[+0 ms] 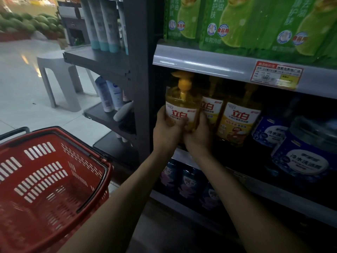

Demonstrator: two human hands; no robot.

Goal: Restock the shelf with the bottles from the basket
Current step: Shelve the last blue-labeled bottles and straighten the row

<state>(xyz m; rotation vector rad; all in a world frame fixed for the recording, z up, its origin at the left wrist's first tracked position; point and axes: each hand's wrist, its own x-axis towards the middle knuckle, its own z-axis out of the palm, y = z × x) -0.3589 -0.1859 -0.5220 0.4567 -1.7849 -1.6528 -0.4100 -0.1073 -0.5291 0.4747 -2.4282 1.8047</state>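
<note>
yellow 立白 bottle w/ left hand & right hand curled round it.

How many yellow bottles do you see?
3 yellow bottles: one gripped by the left hand and right hand, one just beside it, one further right. Others may hide behind.

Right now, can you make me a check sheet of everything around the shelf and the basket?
Surface: grey shelf; the tier below its rail is dim and holds yellow bottles.
Job's things: pump bottle roughly upright at that tier's left end, beside the other yellow bottles; red basket on the left, no bottles seen in it.
Clutter: blue tubs, green packs above, price tag.
Grips: left hand and right hand both hold the pump bottle low down.
Cables: nothing seen.
Surroundings: grey stool, side rack of tubes, tiled floor.
</note>
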